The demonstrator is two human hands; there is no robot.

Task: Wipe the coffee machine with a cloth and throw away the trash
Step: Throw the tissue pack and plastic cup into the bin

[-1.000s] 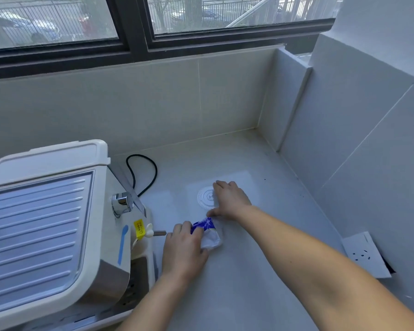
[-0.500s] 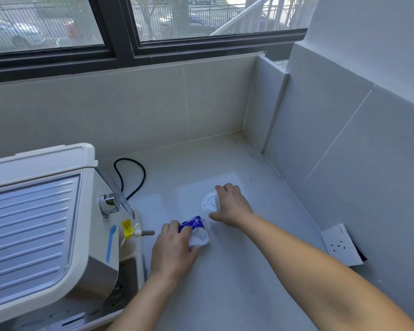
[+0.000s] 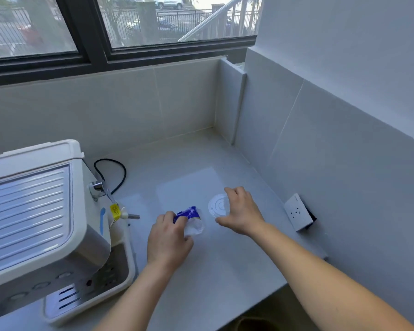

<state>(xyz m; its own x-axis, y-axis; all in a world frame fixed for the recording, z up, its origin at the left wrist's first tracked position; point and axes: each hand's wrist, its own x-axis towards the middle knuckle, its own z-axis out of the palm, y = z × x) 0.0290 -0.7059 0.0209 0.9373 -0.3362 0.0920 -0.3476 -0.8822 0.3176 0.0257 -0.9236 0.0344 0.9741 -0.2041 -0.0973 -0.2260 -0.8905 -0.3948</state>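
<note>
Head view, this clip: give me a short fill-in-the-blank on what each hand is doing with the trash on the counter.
1. The left hand grips a crumpled white and ____ wrapper.
2. The right hand curls over a clear round ____ lying flat on the counter.
3. The coffee machine stands on the ____ side of both hands.
4. A black ____ loops on the counter behind the machine.

Missing words: blue; lid; left; cord
</note>
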